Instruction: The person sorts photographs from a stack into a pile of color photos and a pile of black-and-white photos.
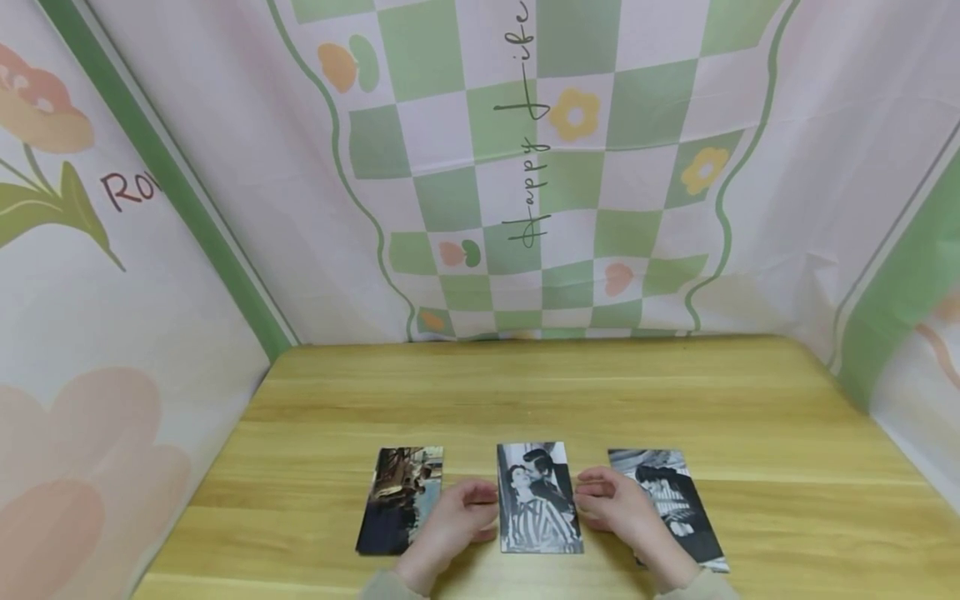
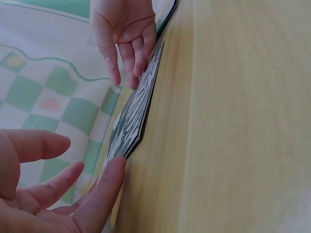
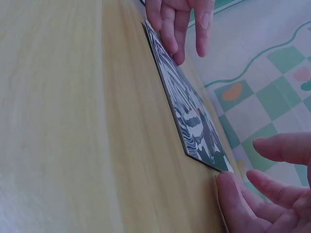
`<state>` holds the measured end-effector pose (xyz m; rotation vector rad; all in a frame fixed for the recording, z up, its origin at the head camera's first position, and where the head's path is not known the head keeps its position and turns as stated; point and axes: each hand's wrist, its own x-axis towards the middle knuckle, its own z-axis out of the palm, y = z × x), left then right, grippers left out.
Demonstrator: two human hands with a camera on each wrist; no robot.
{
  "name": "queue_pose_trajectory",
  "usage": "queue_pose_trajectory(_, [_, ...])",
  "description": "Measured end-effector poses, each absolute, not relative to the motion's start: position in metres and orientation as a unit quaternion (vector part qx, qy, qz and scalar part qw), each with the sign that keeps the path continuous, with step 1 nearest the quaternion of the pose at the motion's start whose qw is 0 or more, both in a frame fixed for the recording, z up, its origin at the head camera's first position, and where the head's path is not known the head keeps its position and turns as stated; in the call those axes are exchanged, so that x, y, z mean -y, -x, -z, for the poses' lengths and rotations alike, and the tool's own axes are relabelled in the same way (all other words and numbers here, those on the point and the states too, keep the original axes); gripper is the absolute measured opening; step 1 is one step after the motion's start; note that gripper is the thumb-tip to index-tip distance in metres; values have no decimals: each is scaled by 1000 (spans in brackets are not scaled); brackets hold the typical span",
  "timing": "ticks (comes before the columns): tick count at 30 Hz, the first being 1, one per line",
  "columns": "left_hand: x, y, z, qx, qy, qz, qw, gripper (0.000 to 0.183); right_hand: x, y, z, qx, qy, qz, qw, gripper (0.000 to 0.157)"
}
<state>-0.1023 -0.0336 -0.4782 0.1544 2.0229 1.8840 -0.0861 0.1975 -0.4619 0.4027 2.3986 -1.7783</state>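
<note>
A small stack of black-and-white photo cards lies on the wooden table, its top picture showing two people, one in stripes. My left hand is at its left edge with fingers loosely bent; in the left wrist view a fingertip meets the edge. On the opposite side, my right hand has its fingertips right at the right edge, thumb and fingers apart. Layered edges of the stack show in the right wrist view. Neither hand's fingers curl round the cards.
A dark color photo card lies left of the left hand, partly covered by it. Another black-and-white photo card lies slanted under the right wrist. Behind the table hangs a green-and-white checked cloth.
</note>
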Motion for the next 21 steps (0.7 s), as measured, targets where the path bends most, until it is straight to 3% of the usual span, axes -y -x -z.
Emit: queue_pose_trajectory(21, [32,102,473,-698,-17,-685,209,36,-196,83,463,-788,-136,598,55,34])
